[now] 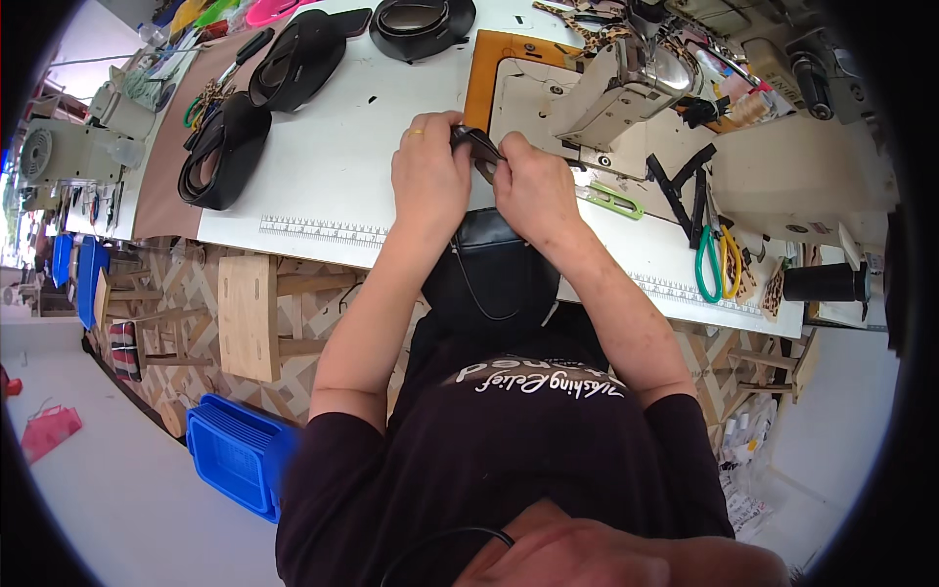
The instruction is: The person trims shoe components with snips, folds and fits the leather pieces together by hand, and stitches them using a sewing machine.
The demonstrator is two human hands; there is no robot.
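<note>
My left hand (430, 176) and my right hand (536, 191) meet over the front of the white worktable. Both are closed on a folded black leather-like piece (477, 147), each gripping one side of it. A brownish underside shows between the hands. Just below them, a black bag-like item (486, 249) hangs over the table edge toward my lap, with a thin dark cord looping down its front. Whether it is joined to the held piece cannot be made out. To the right of my right hand lies a light green snap-off cutter (611, 200).
A sewing machine (626, 93) stands right of my hands. Scissors with green and yellow handles (719, 259) and black strips (680, 186) lie farther right. Coiled black bands (223, 152) rest at the left and back. A wooden stool (247, 318) and blue baskets (233, 455) stand below.
</note>
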